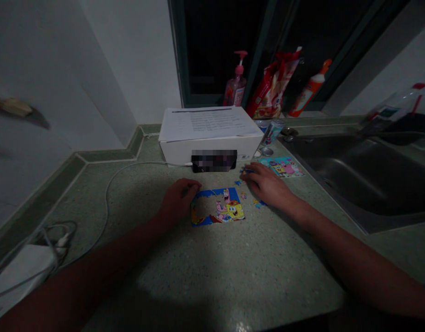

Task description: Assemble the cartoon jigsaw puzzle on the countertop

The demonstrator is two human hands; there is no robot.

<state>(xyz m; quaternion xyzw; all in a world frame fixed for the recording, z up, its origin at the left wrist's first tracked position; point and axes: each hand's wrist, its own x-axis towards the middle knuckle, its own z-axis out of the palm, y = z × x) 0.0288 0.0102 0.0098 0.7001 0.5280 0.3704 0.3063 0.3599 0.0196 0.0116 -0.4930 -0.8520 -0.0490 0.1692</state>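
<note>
A partly assembled jigsaw puzzle [235, 211] with cartoon figures lies flat on the counter, with a gap in its middle and left where the counter shows through. My left hand [180, 197] rests at its upper left corner, fingers loosely bent and thumb stretched toward the edge, with nothing visible in it. Right of the puzzle, my right hand [266, 184] reaches palm down over loose puzzle pieces [238, 182]. Its fingers are bent but apart, the tips at the pieces by the phone. More pieces [256, 203] lie below this hand, some partly covered by it.
A phone [214, 161] on a cable leans against a white box [212, 133] topped with printed paper. A colourful picture card [283, 167] and a can [273, 132] are near the sink [368, 175]. A pump bottle [235, 87] stands behind. A white power strip [26, 265] lies left.
</note>
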